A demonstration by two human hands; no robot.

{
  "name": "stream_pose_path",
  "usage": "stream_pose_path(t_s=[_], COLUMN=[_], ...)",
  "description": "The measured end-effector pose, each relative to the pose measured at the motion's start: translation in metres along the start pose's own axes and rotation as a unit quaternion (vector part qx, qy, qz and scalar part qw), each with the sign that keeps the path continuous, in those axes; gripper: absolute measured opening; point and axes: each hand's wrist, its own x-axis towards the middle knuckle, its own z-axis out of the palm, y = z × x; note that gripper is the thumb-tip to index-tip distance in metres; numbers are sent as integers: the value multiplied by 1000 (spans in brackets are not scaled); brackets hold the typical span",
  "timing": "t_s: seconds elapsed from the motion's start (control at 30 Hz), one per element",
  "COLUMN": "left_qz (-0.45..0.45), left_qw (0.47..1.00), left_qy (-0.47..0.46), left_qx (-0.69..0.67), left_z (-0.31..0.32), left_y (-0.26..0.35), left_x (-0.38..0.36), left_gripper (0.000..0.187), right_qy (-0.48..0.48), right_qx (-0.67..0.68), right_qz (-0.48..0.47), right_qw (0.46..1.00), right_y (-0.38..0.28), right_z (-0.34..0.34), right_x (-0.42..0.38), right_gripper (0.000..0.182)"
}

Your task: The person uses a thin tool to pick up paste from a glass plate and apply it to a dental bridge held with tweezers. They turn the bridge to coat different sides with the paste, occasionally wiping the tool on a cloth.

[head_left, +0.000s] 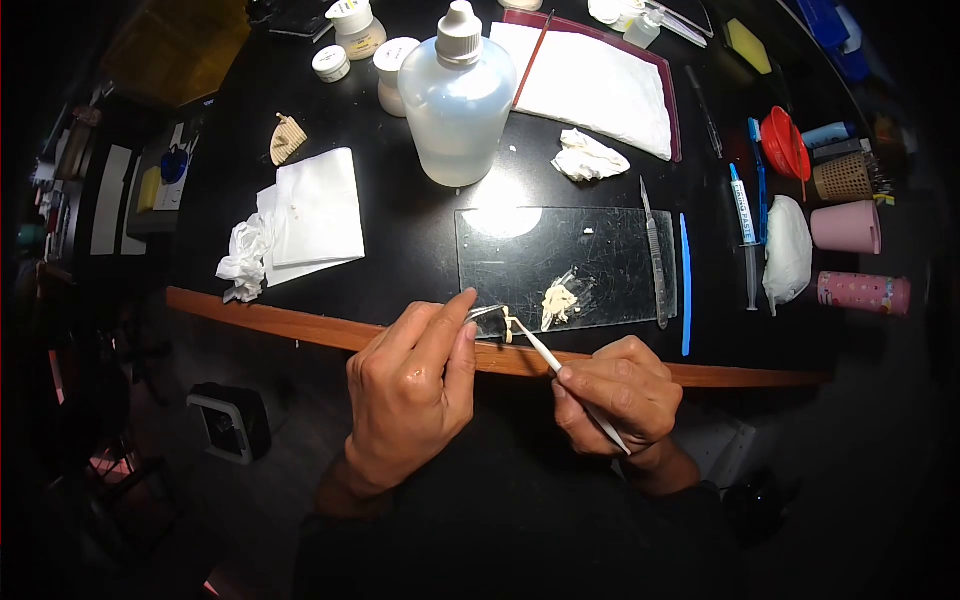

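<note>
A small cream piece (508, 326) is held up at the near edge of a glass plate (610, 228). A thin metal tool (486, 311) is pinched in the left hand (412, 385), its end at the piece; a white tool (543, 350) is clasped in the right hand (620, 395), its tip close by. The piece appears partly shaped, with finishing seemingly left to be done. Some paste (558, 301) remains unused, smeared on the glass; a knife (655, 258) is laid unheld across its right side.

Metal tool (486, 312) mostly hidden behind left fingers (441, 336).
</note>
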Motion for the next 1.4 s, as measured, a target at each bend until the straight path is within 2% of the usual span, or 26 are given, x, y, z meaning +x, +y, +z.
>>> stream_pose_path(t_s=[0.6, 1.2, 1.4], left_qz=[-5, 9, 4], left_qw=[1000, 1000, 1000], left_qy=[1, 10, 9], left_qx=[0, 4, 4], left_z=[0, 2, 2], left_y=[1, -2, -1], left_x=[0, -1, -1], left_gripper=[25, 25, 26], right_qy=[1, 1, -5], right_qx=[20, 9, 18], right_qz=[24, -5, 20], right_qw=[1000, 1000, 1000], right_y=[-3, 0, -2], right_z=[-1, -1, -3], right_x=[-1, 0, 0], right_gripper=[21, 27, 22])
